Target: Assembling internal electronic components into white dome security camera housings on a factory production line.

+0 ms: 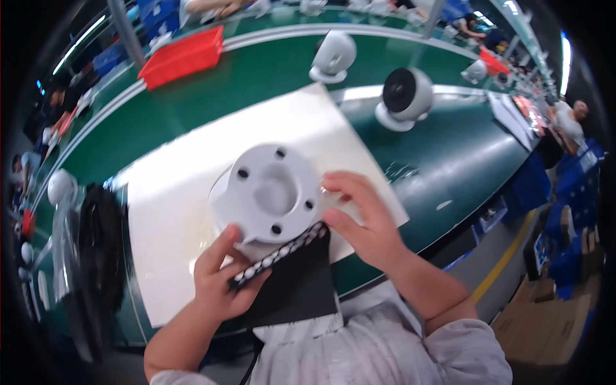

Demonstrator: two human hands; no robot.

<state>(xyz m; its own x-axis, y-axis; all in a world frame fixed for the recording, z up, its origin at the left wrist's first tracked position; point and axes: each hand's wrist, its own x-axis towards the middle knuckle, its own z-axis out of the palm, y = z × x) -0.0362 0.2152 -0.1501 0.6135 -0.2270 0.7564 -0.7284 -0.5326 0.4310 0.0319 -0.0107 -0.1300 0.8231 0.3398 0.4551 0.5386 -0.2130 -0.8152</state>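
Note:
A round pale grey-white part (253,212) with a hollow centre and several dark round spots on its face lies on a white board (173,212). My left hand (221,282) is closed on a narrow black strip (279,255) dotted with white circles, its thumb reaching up to the part's near edge. Below the strip hangs a dark flat sheet (292,292); whether the two are joined I cannot tell. My right hand (369,224) is at the part's right side, thumb and forefinger apart. Its thumb is by the strip's upper end, and nothing shows between the fingers.
Two white rounded devices on stands, one with a dark face (399,90) and one farther back (335,54), stand on the green table. A red tray (183,58) is at the far left. Black bags (102,244) hang or lie at left. Cardboard (542,327) lies lower right; other people work around.

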